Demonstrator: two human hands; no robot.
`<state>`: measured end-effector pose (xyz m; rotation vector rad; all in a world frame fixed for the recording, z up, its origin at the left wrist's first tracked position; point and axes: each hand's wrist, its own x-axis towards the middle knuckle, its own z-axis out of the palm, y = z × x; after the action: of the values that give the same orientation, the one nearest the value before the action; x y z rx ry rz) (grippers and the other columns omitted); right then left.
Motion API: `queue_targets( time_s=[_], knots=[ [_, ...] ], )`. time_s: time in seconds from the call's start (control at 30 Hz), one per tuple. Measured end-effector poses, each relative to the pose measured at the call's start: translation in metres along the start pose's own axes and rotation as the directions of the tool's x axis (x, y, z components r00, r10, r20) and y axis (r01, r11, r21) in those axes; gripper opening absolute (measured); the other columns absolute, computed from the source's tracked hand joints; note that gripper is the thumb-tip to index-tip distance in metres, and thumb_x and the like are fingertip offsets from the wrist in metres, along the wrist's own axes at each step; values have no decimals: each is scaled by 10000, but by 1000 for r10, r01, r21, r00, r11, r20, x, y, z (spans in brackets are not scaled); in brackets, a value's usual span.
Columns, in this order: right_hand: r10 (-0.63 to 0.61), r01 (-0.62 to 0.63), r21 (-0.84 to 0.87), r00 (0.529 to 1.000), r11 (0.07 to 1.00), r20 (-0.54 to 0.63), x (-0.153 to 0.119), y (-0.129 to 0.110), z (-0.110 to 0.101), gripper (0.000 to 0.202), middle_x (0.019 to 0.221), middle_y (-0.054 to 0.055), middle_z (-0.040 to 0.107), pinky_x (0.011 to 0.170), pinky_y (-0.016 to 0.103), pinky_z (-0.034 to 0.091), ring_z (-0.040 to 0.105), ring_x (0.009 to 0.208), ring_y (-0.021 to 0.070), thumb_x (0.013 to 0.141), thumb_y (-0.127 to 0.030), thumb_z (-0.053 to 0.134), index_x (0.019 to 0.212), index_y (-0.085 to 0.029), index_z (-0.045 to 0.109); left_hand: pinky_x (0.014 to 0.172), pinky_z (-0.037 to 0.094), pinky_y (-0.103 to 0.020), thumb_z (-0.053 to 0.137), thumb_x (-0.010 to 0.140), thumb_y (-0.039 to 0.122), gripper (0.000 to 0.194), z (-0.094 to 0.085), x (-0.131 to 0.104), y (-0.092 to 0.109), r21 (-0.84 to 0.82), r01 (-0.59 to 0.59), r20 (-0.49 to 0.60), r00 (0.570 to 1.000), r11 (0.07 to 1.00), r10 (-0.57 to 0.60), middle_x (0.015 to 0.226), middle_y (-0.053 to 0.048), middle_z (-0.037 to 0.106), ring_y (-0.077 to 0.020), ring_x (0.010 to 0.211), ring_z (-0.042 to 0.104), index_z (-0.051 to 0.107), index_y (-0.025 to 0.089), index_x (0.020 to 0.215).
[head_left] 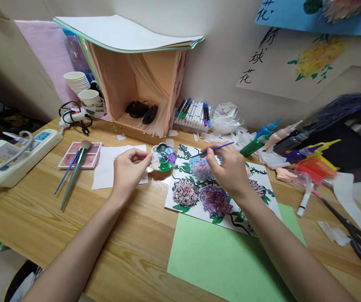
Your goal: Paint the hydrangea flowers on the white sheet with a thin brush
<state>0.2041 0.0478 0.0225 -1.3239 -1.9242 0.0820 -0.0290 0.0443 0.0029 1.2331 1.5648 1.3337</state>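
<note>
My left hand [130, 170] pinches the edge of a small round paint palette [164, 157] with green, purple and blue paint in its wells. Between the fingers of my right hand [227, 167] is a thin blue paintbrush [216, 147], its tip pointing left over the painting. The flower painting [174, 197] lies under that hand, a white sheet with pink, purple and blue round blooms, green leaves and dark stems. The brush tip is near the blue-pink bloom [199, 167]; whether it touches the paper I cannot tell. My right hand and forearm hide part of the sheet.
A green sheet [218, 256] lies partly beneath the painting. To the left are a power strip [26, 157], a pink case [68, 153] with brushes and a white paper [103, 167]. Paint bottles [255, 144], crumpled tissue [226, 119] and scissors [353, 230] are on the right. A box [105, 79] stands behind.
</note>
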Motion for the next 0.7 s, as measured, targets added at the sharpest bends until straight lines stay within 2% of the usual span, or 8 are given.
queue_targets(
  time_s=[0.27, 0.7],
  knots=[
    [-18, 18, -19, 1000, 1000, 20, -3, 1, 6, 196, 807, 46, 678, 761, 362, 454, 597, 833, 219, 878, -195, 445, 793, -216, 621, 644, 532, -259, 731, 639, 283, 174, 1, -1, 0, -2, 4, -1, 1000, 1000, -4, 709, -46, 710, -169, 667, 667, 688, 134, 718],
    [33, -34, 27, 998, 999, 48, -2, 2, 7, 216, 844, 41, 696, 779, 356, 454, 604, 856, 213, 873, -207, 457, 771, -213, 647, 664, 537, -276, 726, 651, 288, 176, 0, -1, -1, 6, -9, 5, 1000, 1000, 9, 733, -58, 715, -179, 695, 671, 685, 133, 724]
  ],
)
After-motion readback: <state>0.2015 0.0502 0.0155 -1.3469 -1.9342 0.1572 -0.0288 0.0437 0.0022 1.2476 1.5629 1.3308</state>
